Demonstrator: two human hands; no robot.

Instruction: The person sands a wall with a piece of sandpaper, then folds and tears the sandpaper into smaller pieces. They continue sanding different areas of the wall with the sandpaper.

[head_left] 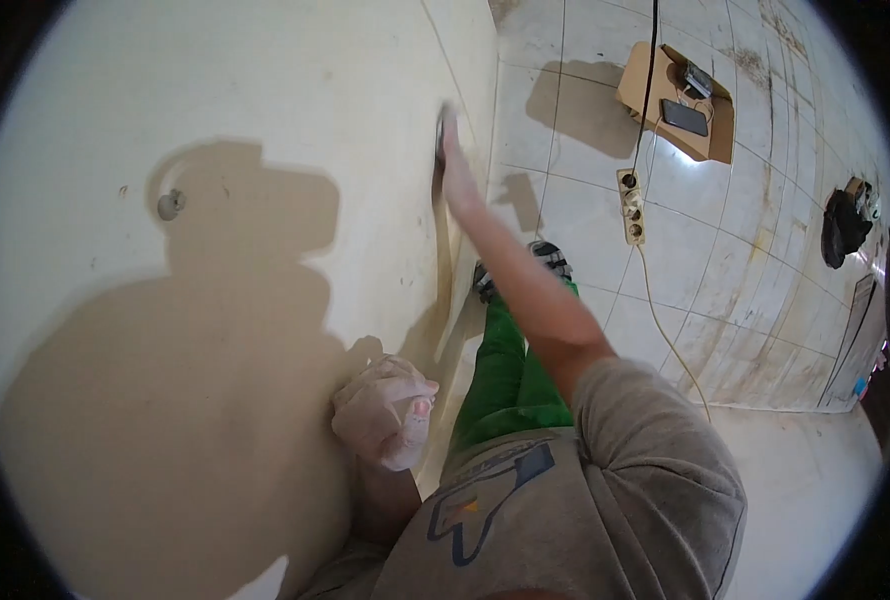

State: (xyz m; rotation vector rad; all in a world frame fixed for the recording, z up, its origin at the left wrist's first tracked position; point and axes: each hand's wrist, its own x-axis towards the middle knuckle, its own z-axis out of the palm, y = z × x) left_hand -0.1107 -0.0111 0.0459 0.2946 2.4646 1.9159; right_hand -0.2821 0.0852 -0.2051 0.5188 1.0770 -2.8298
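Observation:
My left hand is closed around a crumpled whitish cloth, close to the pale wall at the lower middle. Dust seems to whiten the thumb. Farther forward, my right hand reaches out to the wall, seen edge-on, with its fingertips blurred. A narrow dark shape lies between this hand and the wall; I cannot make out whether it is a held thing or a shadow.
An open cardboard box holding a phone and wires lies on the tiled floor. Nearby are a power strip and its cable. A dark bag-like thing sits far right. A round knob juts from the wall.

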